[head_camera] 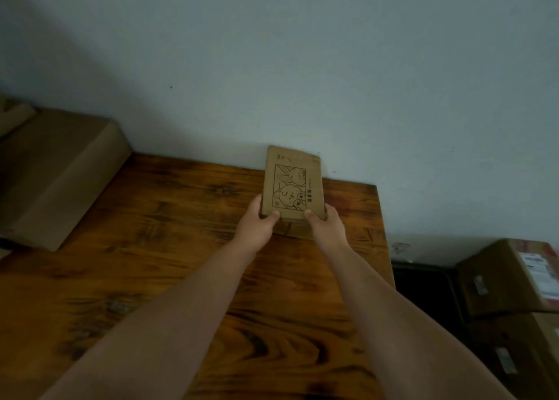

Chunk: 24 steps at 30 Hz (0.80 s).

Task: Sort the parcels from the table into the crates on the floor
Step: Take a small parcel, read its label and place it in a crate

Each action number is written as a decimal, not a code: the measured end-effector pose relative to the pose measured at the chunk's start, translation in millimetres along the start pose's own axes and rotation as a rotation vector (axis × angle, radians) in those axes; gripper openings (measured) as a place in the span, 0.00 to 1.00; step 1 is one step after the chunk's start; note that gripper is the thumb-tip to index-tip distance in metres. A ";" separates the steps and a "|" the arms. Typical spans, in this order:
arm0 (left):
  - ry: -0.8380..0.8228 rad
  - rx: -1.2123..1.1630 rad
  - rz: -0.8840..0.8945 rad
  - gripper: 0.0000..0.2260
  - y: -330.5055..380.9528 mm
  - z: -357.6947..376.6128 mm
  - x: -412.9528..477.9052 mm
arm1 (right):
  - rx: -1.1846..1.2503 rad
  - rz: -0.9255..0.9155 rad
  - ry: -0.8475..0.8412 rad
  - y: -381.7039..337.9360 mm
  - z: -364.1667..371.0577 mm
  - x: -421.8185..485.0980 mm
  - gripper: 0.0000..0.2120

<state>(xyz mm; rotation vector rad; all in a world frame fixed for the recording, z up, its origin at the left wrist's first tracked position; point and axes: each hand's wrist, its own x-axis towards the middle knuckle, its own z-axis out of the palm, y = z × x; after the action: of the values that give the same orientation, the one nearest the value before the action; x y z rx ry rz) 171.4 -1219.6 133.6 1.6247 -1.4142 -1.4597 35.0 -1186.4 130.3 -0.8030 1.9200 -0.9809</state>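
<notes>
Left hand (257,227), right hand (328,225) grip cartoon-rabbit-printed parcel (292,187); caption illegible.

Both hands grip a small cardboard parcel (290,187) near the far edge of the wooden table (157,248), close to its far right corner and against the pale wall (302,66). The left hand (257,227) clasps the parcel's near left corner, the right hand (325,224) its near right corner, thumbs on the top face, which bears a black cartoon drawing. A large cardboard box (57,175) sits at the table's far left. Right of the table stand stacked cardboard boxes (511,281), the upper one labelled.
</notes>
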 end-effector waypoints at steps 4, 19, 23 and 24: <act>-0.003 -0.028 0.031 0.24 0.6 -7.1 -15.8 | 0.039 -0.018 0.012 1.0 -2.6 -12.2 0.23; -0.070 -0.263 -0.203 0.15 27.5 -66.1 -129.2 | 0.058 -0.171 0.030 -35.0 -30.9 -148.2 0.23; -0.145 -0.339 -0.223 0.11 27.8 -96.1 -166.2 | 0.047 -0.180 0.002 -26.7 -25.8 -200.0 0.27; -0.160 -0.350 -0.220 0.11 26.4 -103.9 -174.7 | 0.058 -0.210 -0.006 -23.2 -22.7 -211.8 0.27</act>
<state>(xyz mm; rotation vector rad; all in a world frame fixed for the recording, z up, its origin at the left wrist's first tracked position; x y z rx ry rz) 282.3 -1092.8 250.3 1.5009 -1.0069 -1.8794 117.3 -1020.2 237.6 -0.9871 1.8201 -1.1526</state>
